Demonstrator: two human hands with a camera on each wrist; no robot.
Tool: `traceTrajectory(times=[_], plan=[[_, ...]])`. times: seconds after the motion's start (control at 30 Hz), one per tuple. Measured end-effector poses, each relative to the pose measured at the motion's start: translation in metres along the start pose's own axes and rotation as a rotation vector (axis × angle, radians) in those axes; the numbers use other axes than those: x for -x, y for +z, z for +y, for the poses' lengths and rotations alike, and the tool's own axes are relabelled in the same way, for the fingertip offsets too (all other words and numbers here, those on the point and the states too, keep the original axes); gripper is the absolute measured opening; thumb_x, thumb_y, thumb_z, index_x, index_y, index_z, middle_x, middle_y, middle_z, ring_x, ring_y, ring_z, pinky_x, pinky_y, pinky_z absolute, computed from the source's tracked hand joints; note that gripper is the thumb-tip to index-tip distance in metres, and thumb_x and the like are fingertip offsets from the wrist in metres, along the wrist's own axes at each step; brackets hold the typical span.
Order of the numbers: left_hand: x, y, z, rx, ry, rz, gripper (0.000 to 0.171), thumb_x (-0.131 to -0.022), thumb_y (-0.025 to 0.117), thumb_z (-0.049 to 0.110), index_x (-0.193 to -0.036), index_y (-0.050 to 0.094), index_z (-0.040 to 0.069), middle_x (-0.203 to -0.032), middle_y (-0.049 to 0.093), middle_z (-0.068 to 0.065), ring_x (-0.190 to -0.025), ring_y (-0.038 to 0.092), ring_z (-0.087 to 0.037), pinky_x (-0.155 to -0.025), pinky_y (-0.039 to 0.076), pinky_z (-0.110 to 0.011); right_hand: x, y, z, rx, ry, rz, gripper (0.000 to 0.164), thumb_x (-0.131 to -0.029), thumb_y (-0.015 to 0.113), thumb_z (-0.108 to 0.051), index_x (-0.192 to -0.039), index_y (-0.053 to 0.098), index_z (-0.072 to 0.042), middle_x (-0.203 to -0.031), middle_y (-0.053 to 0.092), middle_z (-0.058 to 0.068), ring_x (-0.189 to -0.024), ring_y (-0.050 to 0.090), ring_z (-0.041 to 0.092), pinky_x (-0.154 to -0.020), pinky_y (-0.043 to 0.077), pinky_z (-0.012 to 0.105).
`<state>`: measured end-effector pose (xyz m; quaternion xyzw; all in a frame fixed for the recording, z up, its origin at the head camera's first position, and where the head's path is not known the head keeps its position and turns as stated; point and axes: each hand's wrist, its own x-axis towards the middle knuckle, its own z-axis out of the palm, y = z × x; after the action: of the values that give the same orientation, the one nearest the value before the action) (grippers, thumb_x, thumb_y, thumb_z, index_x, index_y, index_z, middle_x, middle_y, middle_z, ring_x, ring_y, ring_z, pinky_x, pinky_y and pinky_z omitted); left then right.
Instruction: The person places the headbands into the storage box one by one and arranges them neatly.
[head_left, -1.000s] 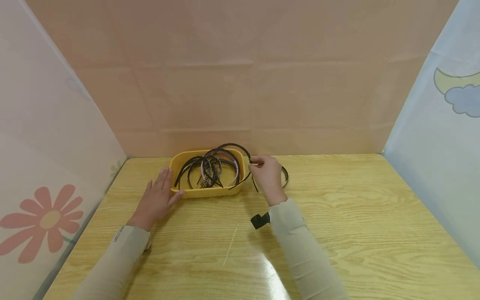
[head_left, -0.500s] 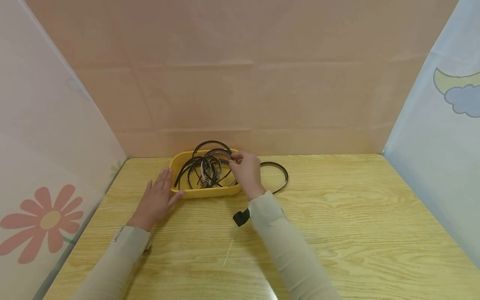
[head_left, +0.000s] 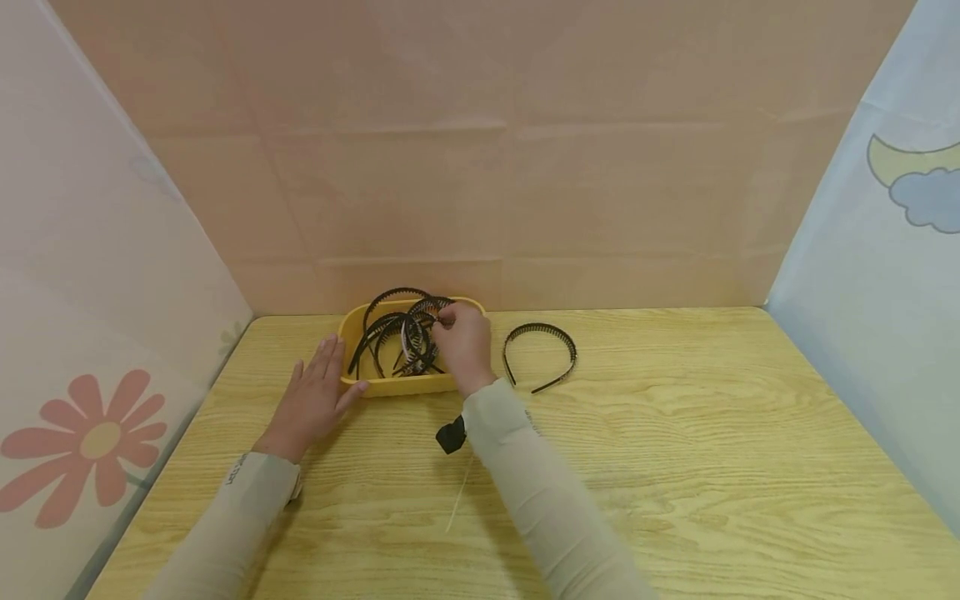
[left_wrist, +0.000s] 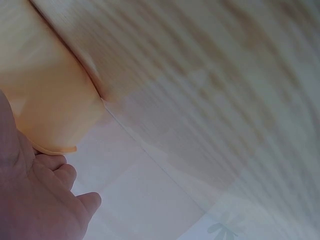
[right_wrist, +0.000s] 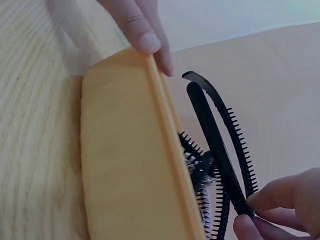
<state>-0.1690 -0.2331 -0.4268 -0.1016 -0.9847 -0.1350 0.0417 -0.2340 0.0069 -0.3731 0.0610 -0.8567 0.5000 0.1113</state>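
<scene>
My right hand point(head_left: 467, 346) is over the right part of a yellow plastic basket point(head_left: 408, 386). Its thumb and fingers pinch a black toothed headband point(right_wrist: 235, 135), which arcs above the back rim in the head view. Several more dark headbands point(head_left: 390, 319) lie tangled inside the basket, partly hidden by that hand. My left hand point(head_left: 315, 396) rests on the basket's left end with straight fingers, its thumb by the front corner. In the right wrist view the left thumb point(right_wrist: 148, 42) touches the rim.
A single black headband point(head_left: 540, 327) lies on the wooden table point(head_left: 712, 433), right of the basket. A peach-coloured backdrop point(head_left: 510, 192) stands close behind the basket. Patterned white panels point(head_left: 112, 250) border both sides. A thin pale line point(head_left: 459, 500) marks the tabletop in front.
My right hand has moved left across the basket with the pinched headband, whose arc has shifted left too. The headband on the table is now fully visible. The left hand has stayed put.
</scene>
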Motion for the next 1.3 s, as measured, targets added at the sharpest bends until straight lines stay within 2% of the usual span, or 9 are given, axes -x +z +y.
traceTrajectory(times=[0.13, 0.3, 0.57, 0.77, 0.87, 1.07, 1.3], plan=[[0.001, 0.001, -0.001, 0.002, 0.002, 0.004, 0.087, -0.107, 0.042, 0.053, -0.160, 0.006, -0.005, -0.167, 0.007, -0.027, -0.153, 0.009, -0.044, -0.119, 0.009, -0.068, 0.001, 0.006, -0.002, 0.032, 0.004, -0.007, 0.018, -0.094, 0.071, -0.005, -0.110, 0.075, 0.002, -0.101, 0.074, 0.013, -0.071, 0.068, 0.020, -0.064, 0.057, 0.034], [0.001, 0.002, -0.002, 0.007, 0.004, 0.004, 0.088, -0.106, 0.042, 0.055, -0.160, 0.006, -0.005, -0.167, 0.006, -0.026, -0.153, 0.008, -0.044, -0.119, 0.009, -0.068, 0.005, 0.013, -0.004, 0.054, -0.030, -0.024, 0.015, -0.095, 0.071, -0.008, -0.107, 0.075, 0.000, -0.102, 0.073, 0.012, -0.063, 0.062, 0.014, -0.058, 0.053, 0.028], [0.000, 0.000, -0.001, 0.003, 0.005, 0.006, 0.087, -0.107, 0.041, 0.054, -0.160, 0.007, -0.007, -0.166, 0.007, -0.028, -0.153, 0.008, -0.044, -0.118, 0.010, -0.068, 0.008, 0.020, -0.004, 0.066, -0.145, -0.063, 0.011, -0.095, 0.069, -0.007, -0.101, 0.078, -0.002, -0.103, 0.072, 0.010, -0.071, 0.064, 0.015, -0.063, 0.054, 0.026], [0.001, -0.003, 0.001, 0.001, 0.001, 0.000, 0.086, -0.107, 0.041, 0.052, -0.160, 0.007, -0.007, -0.166, 0.008, -0.028, -0.153, 0.009, -0.044, -0.118, 0.010, -0.068, 0.011, 0.020, 0.000, 0.066, -0.168, -0.131, 0.013, -0.096, 0.068, -0.010, -0.105, 0.077, -0.005, -0.105, 0.066, 0.009, -0.077, 0.061, 0.014, -0.063, 0.052, 0.023], [0.001, -0.004, 0.001, 0.000, 0.004, 0.004, 0.086, -0.107, 0.042, 0.052, -0.160, 0.007, -0.007, -0.166, 0.009, -0.029, -0.153, 0.009, -0.044, -0.118, 0.011, -0.068, 0.012, 0.018, 0.003, 0.031, -0.182, -0.145, 0.013, -0.097, 0.068, -0.009, -0.106, 0.076, -0.004, -0.105, 0.064, 0.009, -0.081, 0.062, 0.017, -0.065, 0.053, 0.025], [0.001, -0.002, 0.000, 0.001, 0.004, 0.008, 0.086, -0.107, 0.042, 0.052, -0.160, 0.008, -0.007, -0.166, 0.009, -0.028, -0.153, 0.009, -0.044, -0.118, 0.010, -0.068, 0.013, 0.009, 0.011, -0.002, -0.232, -0.107, 0.013, -0.097, 0.065, -0.007, -0.105, 0.075, -0.002, -0.104, 0.067, 0.010, -0.087, 0.064, 0.021, -0.074, 0.055, 0.030], [0.002, -0.001, 0.000, 0.003, 0.007, 0.005, 0.087, -0.107, 0.042, 0.052, -0.160, 0.007, -0.006, -0.166, 0.007, -0.027, -0.153, 0.008, -0.043, -0.118, 0.010, -0.068, 0.012, -0.017, 0.030, -0.055, -0.264, -0.009, 0.014, -0.096, 0.063, -0.003, -0.102, 0.074, 0.000, -0.097, 0.067, 0.011, -0.084, 0.064, 0.023, -0.074, 0.057, 0.035]])
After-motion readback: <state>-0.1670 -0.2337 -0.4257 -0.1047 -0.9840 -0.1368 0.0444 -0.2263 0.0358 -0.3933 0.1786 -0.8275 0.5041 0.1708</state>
